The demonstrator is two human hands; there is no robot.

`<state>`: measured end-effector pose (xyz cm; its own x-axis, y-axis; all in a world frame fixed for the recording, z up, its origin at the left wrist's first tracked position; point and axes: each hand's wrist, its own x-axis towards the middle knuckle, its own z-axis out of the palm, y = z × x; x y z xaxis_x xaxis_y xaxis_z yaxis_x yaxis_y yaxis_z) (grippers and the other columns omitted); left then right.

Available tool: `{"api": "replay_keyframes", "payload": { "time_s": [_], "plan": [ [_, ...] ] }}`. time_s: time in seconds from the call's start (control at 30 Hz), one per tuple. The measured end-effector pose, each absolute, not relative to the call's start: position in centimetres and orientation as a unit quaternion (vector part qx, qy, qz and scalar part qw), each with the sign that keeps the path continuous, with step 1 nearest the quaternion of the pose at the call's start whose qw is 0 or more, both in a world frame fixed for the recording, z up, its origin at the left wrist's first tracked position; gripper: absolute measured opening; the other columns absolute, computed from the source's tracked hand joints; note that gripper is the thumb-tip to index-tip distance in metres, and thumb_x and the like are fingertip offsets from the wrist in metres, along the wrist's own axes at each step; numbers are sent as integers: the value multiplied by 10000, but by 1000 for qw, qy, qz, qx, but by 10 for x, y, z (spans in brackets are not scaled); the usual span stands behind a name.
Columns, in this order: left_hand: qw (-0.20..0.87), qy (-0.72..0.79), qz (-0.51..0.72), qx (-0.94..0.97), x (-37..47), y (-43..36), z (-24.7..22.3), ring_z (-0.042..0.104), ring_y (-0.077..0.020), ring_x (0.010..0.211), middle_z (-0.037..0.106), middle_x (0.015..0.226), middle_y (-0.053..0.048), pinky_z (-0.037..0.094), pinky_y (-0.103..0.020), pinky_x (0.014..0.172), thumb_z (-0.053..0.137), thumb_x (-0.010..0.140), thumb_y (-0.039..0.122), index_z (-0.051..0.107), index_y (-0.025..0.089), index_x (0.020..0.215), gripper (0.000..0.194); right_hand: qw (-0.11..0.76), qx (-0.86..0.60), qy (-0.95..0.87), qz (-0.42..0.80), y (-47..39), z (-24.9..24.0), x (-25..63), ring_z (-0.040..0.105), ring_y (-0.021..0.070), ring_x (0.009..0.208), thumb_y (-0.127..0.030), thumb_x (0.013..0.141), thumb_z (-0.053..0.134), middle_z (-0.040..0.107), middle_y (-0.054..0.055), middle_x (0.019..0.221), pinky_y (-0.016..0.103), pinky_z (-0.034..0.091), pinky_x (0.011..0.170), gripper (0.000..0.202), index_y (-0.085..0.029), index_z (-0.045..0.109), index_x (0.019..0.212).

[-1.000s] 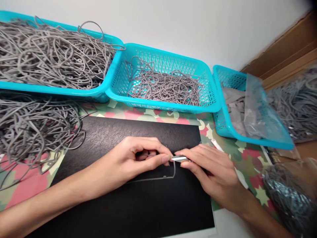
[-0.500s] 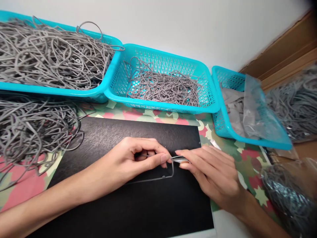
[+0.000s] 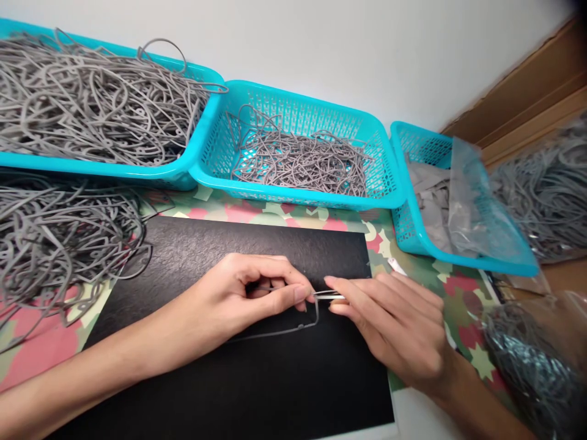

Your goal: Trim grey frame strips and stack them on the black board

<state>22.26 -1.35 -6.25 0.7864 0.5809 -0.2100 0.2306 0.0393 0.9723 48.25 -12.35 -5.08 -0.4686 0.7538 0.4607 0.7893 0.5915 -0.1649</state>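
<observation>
My left hand [image 3: 261, 287] is closed, thumb and forefinger pinching a thin grey rubber ring [image 3: 316, 311]. Below the pinch, the ring bends at a corner and runs left over the black mat [image 3: 220, 379], with a small tab on it. The rest of it goes behind my left hand. My right hand [image 3: 389, 311] grips slim metal tweezers [image 3: 329, 294], their tips meeting the ring right at my left fingertips. Their rear part is hidden in the right hand.
Grey rings fill the left blue basket [image 3: 156, 170]; fewer lie in the middle basket [image 3: 298, 197]. A loose ring pile [image 3: 64, 244] sits at left. The right basket [image 3: 413, 235] contains grey flat pieces and a clear bag. Bagged grey rings [image 3: 532, 360] stand at right.
The tweezers' blades have come closer together, and the right hand has turned slightly. The left hand keeps its pinch. The whole view has shifted a little.
</observation>
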Motion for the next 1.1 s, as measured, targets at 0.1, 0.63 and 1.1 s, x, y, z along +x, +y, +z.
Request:
{"api": "replay_keyframes", "payload": {
  "time_s": [0.1,0.63,1.1],
  "plan": [
    [656,296,132,682,222,-13,-62,692,-207,843,828,897,-36,471,-291,723,713,1113,563,878,224,935,417,245,-448,-859,-44,-124,-51,483,744,198,788,-112,1167,709,891,58,1015,386,458,731,230,-83,726,1394],
    [660,279,124,686,222,-10,-62,687,-192,829,840,900,-26,446,-277,689,699,1138,495,889,230,970,366,247,-430,-865,-74,-125,-54,485,741,203,792,-90,1138,746,891,71,1011,393,460,720,269,-48,732,1403],
    [675,272,122,675,221,-11,-60,653,-160,803,841,919,-6,453,-239,653,688,1153,500,893,251,1010,353,271,-441,-853,-65,-125,-53,481,786,203,789,-115,1169,702,903,70,1011,386,471,712,187,-73,752,1345]
  ]
}}
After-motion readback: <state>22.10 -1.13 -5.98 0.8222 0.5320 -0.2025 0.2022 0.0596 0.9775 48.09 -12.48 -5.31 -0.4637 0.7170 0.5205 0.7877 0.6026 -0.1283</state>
